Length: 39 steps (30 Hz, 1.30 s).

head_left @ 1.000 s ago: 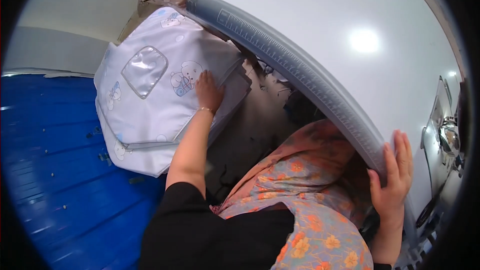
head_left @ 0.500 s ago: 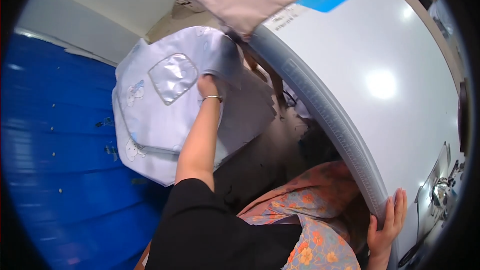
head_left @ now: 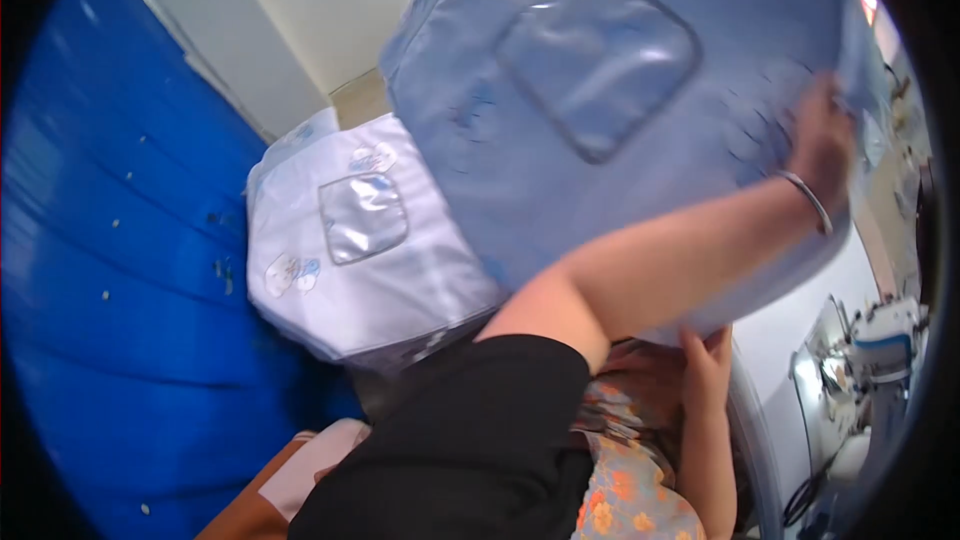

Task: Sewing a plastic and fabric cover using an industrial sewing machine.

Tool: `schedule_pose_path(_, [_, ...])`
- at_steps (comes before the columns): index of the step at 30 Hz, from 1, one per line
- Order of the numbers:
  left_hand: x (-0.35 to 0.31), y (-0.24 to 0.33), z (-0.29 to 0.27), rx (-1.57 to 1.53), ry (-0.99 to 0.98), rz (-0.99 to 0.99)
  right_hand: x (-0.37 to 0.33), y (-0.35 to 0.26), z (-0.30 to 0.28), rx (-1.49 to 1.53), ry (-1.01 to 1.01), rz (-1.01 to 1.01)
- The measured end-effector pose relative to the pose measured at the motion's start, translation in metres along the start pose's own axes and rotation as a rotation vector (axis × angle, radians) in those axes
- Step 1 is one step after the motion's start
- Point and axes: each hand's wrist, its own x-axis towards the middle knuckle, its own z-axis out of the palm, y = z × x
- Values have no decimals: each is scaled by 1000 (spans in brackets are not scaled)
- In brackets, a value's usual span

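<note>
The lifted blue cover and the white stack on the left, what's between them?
Nothing: in the head view the blue cover, gripped by the left hand, overlaps the white stack.

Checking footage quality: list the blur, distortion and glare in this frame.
Head view: fisheye bends the blue surface toward a black rim; the lifted pale blue bag and left hand look slightly motion-soft; glare glints on the stacked bag's clear window; the right hand sits in shadow.
</note>
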Motion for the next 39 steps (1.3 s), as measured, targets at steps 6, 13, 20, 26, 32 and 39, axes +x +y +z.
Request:
schedule_pose_path(6, [-68,-88,-17,1854,-1163,-9,-48,-48,-100,265,372,16])
schedule_pose_path(13, [-134,-111,-53,1898,-1032,-456,-272,14,-258,-466,650,142])
schedule_pose_path(20, [-136,-138,-48,1933,-1085,-205,-676,90,-179,-1206,283,1266])
schedule_pose_path(26, [-111,-141,-98,1668,-1231,-281,-723,168,-177,-1336,115,1559])
schedule_pose_path(32, [-62,-146,-141,1763,-1281,-275,-674,121,-206,-1291,58,1610])
schedule_pose_path(39, [-61,-147,-140,1802,-1229,-313,-662,90,-242,-1228,511,1387])
